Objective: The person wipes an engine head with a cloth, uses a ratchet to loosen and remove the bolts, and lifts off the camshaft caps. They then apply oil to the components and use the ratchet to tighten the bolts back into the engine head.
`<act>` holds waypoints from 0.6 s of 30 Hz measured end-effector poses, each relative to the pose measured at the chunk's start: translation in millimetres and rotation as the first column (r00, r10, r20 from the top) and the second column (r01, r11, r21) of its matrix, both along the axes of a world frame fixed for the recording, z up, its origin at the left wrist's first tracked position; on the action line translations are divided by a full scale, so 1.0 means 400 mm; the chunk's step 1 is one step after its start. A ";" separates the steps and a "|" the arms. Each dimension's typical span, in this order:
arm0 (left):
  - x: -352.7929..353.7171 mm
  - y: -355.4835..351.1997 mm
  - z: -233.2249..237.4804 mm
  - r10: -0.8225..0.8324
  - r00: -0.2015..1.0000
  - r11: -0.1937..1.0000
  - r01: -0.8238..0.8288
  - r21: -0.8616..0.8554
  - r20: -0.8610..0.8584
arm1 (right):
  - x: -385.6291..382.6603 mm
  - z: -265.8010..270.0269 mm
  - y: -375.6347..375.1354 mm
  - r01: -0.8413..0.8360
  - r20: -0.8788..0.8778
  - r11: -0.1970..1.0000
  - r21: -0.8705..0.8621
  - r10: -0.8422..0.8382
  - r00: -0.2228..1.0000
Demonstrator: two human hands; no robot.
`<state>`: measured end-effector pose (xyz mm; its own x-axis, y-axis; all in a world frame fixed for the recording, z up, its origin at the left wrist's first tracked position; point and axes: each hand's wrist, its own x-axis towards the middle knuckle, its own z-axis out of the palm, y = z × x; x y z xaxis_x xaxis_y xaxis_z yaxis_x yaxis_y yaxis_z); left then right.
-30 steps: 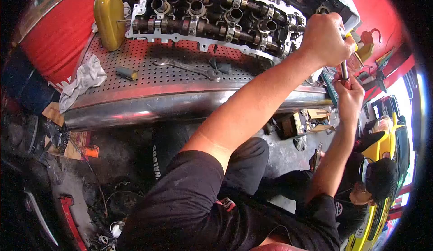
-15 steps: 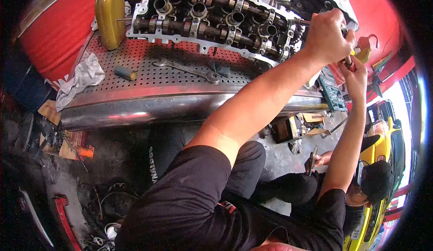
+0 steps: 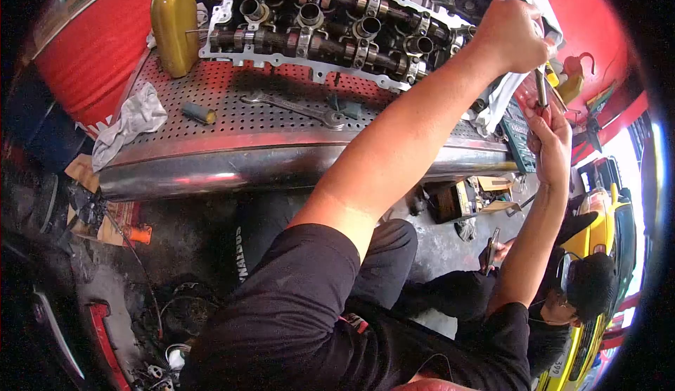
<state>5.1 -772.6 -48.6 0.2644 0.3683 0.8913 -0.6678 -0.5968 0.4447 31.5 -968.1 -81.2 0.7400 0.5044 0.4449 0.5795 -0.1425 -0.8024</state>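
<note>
My left hand (image 3: 512, 38) is closed in a fist at the right end of a cylinder head (image 3: 330, 29) with exposed camshafts. What sits inside the fist is hidden. Just below it, my right hand (image 3: 552, 138) grips the lower end of a slim metal-shafted hand tool (image 3: 541, 88), whose shaft points up toward the left fist. My left forearm crosses in front of the cylinder head's near right corner. White cloth (image 3: 500, 99) hangs beside the hands. On the bench in front of the cylinder head lies a combination wrench (image 3: 295, 110).
The perforated metal bench (image 3: 232, 95) carries a gold oil bottle (image 3: 174, 29), a grey rag (image 3: 133, 124) and a small dark cylinder (image 3: 199, 113). A green tool case (image 3: 519, 145) sits at its right end. Another person (image 3: 562, 299) crouches at lower right, beside a yellow vehicle (image 3: 598, 226).
My right hand has dropped slightly away from the left fist, showing more of the tool's shaft. The left fist has shifted a little up.
</note>
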 end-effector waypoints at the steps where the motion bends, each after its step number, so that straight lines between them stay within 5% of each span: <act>1: 0.003 -0.002 -0.002 0.017 1.000 1.000 -0.017 0.003 -0.004 | 0.000 -0.010 0.003 0.030 0.005 0.999 0.037 -0.030 1.000; 5: 0.009 0.021 0.017 -0.044 0.983 0.988 0.069 0.139 -0.178 | -0.064 -0.080 0.049 0.126 -0.152 0.956 0.265 -0.087 0.984; 7: 0.011 0.014 0.007 -0.027 0.994 0.997 0.035 0.074 -0.104 | -0.068 -0.062 0.045 0.119 -0.148 0.965 0.232 -0.085 0.985; 10: -0.001 -0.034 -0.030 -0.053 0.985 0.989 0.074 -0.127 0.162 | 0.069 0.019 0.000 0.129 0.298 0.976 -0.173 -0.073 0.952; 11: 0.009 -0.061 -0.051 0.002 0.958 0.976 0.062 -0.210 0.288 | 0.082 0.056 0.011 0.158 0.470 0.975 -0.157 -0.067 0.880; 12: 0.005 -0.077 -0.074 0.155 0.910 0.980 -0.094 -0.174 0.384 | 0.110 0.114 0.016 0.330 0.747 0.918 -0.218 -0.061 0.662; 14: 0.007 -0.114 -0.095 0.335 0.824 0.938 -0.244 -0.247 0.457 | 0.172 0.210 0.042 0.265 0.904 0.937 -0.229 0.103 0.416; 16: 0.021 -0.123 -0.083 0.318 0.838 0.936 -0.205 -0.285 0.443 | 0.156 0.216 0.040 0.253 0.864 0.915 -0.315 0.166 0.476; 18: 0.032 -0.098 -0.047 0.206 0.898 0.953 -0.093 -0.289 0.390 | 0.129 0.184 0.000 0.337 0.651 0.770 -0.542 0.131 0.748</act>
